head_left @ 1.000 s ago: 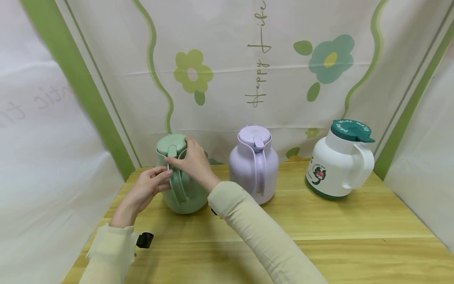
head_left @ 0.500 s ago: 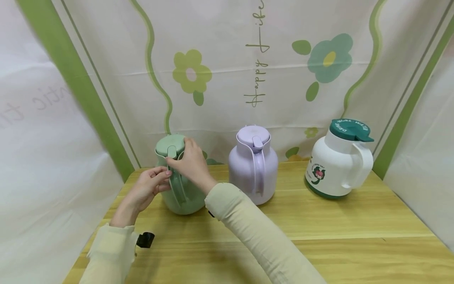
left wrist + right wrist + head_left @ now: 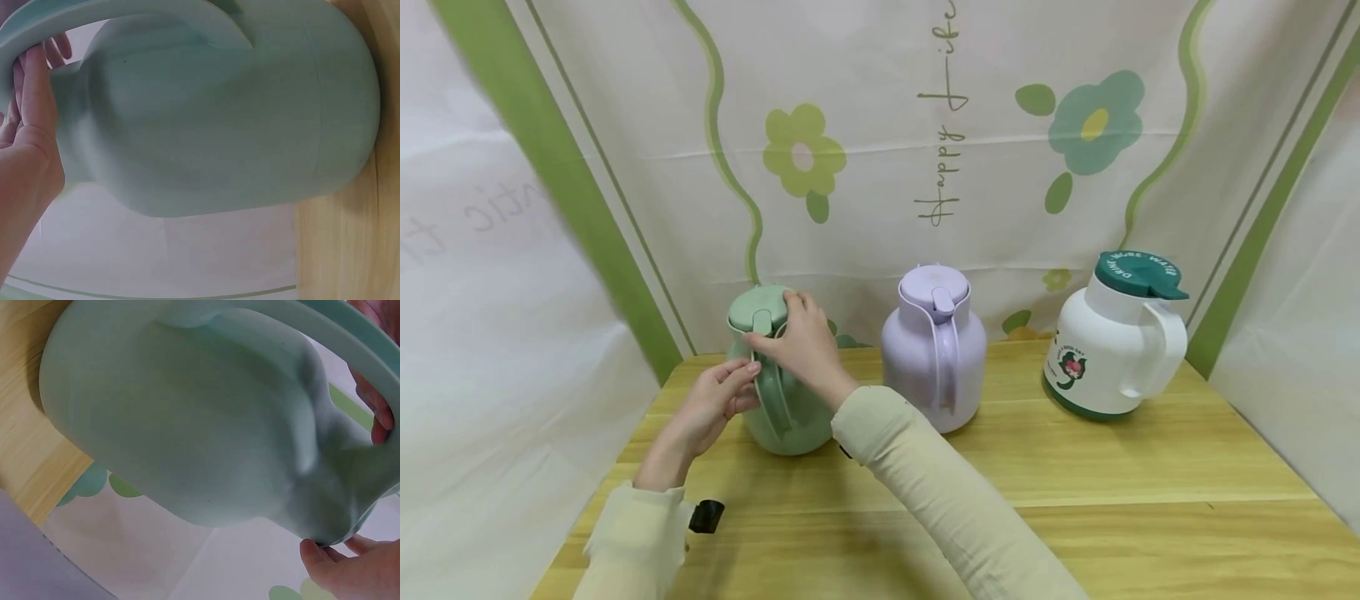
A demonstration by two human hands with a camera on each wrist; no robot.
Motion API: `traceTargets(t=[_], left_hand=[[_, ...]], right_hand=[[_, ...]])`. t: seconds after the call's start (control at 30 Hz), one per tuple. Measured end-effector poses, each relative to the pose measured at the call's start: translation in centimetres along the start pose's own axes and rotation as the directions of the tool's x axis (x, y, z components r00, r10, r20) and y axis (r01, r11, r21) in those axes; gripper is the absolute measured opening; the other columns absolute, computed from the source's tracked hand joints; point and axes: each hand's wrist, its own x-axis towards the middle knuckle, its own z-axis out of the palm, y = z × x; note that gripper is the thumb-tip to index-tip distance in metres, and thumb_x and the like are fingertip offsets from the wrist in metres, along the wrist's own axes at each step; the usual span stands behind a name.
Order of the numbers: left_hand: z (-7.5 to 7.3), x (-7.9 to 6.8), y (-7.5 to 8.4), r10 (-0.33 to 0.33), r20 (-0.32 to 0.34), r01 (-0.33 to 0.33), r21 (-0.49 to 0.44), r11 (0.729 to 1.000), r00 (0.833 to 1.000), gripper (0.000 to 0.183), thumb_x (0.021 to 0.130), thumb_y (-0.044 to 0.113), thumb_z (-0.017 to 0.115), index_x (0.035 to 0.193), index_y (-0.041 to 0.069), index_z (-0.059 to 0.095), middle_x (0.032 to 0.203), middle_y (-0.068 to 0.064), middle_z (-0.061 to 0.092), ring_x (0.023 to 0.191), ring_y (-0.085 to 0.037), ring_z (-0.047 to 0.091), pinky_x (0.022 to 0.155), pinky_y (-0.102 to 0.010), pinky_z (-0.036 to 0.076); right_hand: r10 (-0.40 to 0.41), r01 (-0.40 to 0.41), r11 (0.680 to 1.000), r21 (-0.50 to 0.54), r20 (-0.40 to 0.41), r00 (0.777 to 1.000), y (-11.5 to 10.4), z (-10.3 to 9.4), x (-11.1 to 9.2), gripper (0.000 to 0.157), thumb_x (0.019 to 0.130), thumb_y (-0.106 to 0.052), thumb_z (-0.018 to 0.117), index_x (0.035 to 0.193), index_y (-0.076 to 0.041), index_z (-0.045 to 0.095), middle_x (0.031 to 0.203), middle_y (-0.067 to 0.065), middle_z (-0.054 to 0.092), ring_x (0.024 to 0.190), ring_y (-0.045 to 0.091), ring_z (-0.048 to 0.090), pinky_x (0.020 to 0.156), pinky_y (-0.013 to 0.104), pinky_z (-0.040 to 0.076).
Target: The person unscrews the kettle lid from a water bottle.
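A green thermos jug [image 3: 797, 417] stands upright at the left of the table, its lid [image 3: 758, 305] seated in the neck. My left hand [image 3: 711, 404] holds the jug's handle [image 3: 772, 392] near its top, thumb in front and fingers behind; the left wrist view shows those fingers [image 3: 37, 94] under the handle. From the right, my right hand [image 3: 805, 342] grips the top of the jug, thumb by the lid's lever [image 3: 762, 322] and fingertips at the lid's edge. In the right wrist view, its fingertips [image 3: 319, 559] touch the rim. A purple thermos jug [image 3: 934, 358] is nearest to the right forearm.
A white thermos jug [image 3: 1101, 350] with a dark green lid stands at the right of the wooden table [image 3: 1150, 475]. Behind the jugs hangs a flowered curtain [image 3: 880, 192], and more cloth [image 3: 497, 333] closes the left side.
The head view has shifted very slightly. Both hands keep nearly the same places on the green thermos jug, and its lid still sits in the neck.
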Motion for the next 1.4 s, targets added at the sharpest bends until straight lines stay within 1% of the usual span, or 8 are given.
traceTargets(t=[0.27,0.37,0.43,0.63,0.87,1.17,1.27,1.4], left_hand=[[0.2,-0.1,-0.5,0.080,-0.035,-0.075,0.132,0.988,0.996,0.042,0.104,0.030,0.039,0.124,-0.005,0.050,0.101,0.020,0.063,0.092,0.001,0.065,0.083,-0.017,0.053],[0.3,0.0,-0.7,0.124,-0.043,-0.118,0.136,0.984,0.991,0.040,0.104,0.028,0.038,0.123,-0.005,0.052,0.100,0.021,0.064,0.092,0.002,0.065,0.082,-0.016,0.054],[0.4,0.0,-0.9,0.148,-0.051,-0.140,0.133,0.981,0.988,0.042,0.104,0.026,0.037,0.123,-0.008,0.052,0.100,0.021,0.065,0.093,0.003,0.064,0.082,-0.016,0.054],[0.6,0.1,-1.1,0.163,-0.070,-0.152,0.141,0.978,0.984,0.055,0.104,0.027,0.038,0.131,-0.021,0.041,0.102,0.025,0.063,0.094,0.006,0.063,0.081,-0.015,0.054],[0.5,0.1,-1.0,0.184,-0.032,-0.179,0.131,0.975,0.982,0.055,0.105,0.025,0.036,0.133,-0.022,0.037,0.106,0.026,0.061,0.096,0.007,0.062,0.083,-0.013,0.053],[0.3,0.5,-0.9,0.157,0.003,-0.155,0.166,0.974,0.988,0.056,0.105,0.029,0.035,0.138,-0.016,0.035,0.112,0.026,0.055,0.101,0.009,0.059,0.087,-0.013,0.051],[0.2,0.4,-0.9,0.157,0.007,-0.156,0.161,0.975,0.988,0.055,0.105,0.028,0.035,0.137,-0.017,0.036,0.112,0.026,0.056,0.101,0.009,0.059,0.087,-0.012,0.051],[0.2,0.4,-0.9,0.155,0.010,-0.155,0.151,0.976,0.988,0.053,0.105,0.027,0.036,0.133,-0.018,0.039,0.108,0.020,0.060,0.100,0.007,0.059,0.087,-0.013,0.051]], right_hand=[[-0.006,0.003,0.993,-0.117,-0.025,1.000,-0.5,0.0,-0.1,0.075,0.085,-0.047,0.065,0.144,-0.010,0.040,0.148,0.009,0.042,0.132,0.025,0.046,0.100,0.040,0.050],[-0.011,0.004,0.988,-0.153,-0.044,0.999,-0.4,0.0,-0.1,0.073,0.084,-0.048,0.066,0.143,-0.010,0.043,0.146,0.008,0.045,0.130,0.024,0.048,0.100,0.039,0.049],[-0.023,0.012,0.985,-0.170,-0.059,0.998,-0.3,-0.1,-0.1,0.072,0.083,-0.048,0.067,0.141,-0.010,0.046,0.143,0.008,0.048,0.128,0.024,0.049,0.101,0.039,0.049],[-0.053,0.039,0.983,-0.182,-0.072,0.996,-0.2,-0.2,0.1,0.069,0.081,-0.046,0.069,0.136,-0.008,0.051,0.138,0.009,0.053,0.124,0.023,0.051,0.099,0.037,0.049],[-0.065,0.052,0.977,-0.206,-0.055,0.996,-0.4,-0.4,0.3,0.066,0.081,-0.045,0.067,0.135,-0.009,0.052,0.139,0.009,0.053,0.125,0.023,0.051,0.099,0.035,0.049],[-0.064,0.058,0.979,-0.194,-0.030,0.997,-0.3,-0.6,0.6,0.066,0.081,-0.041,0.067,0.137,-0.010,0.050,0.140,0.009,0.051,0.125,0.025,0.050,0.101,0.036,0.048],[-0.066,0.066,0.979,-0.193,0.005,0.998,-0.3,-0.8,0.8,0.068,0.080,-0.041,0.068,0.138,-0.010,0.049,0.142,0.009,0.050,0.128,0.025,0.049,0.102,0.036,0.048],[-0.063,0.073,0.980,-0.185,0.061,0.996,0.0,-1.4,1.3,0.070,0.080,-0.040,0.068,0.140,-0.010,0.048,0.145,0.008,0.047,0.133,0.025,0.045,0.105,0.037,0.046]])
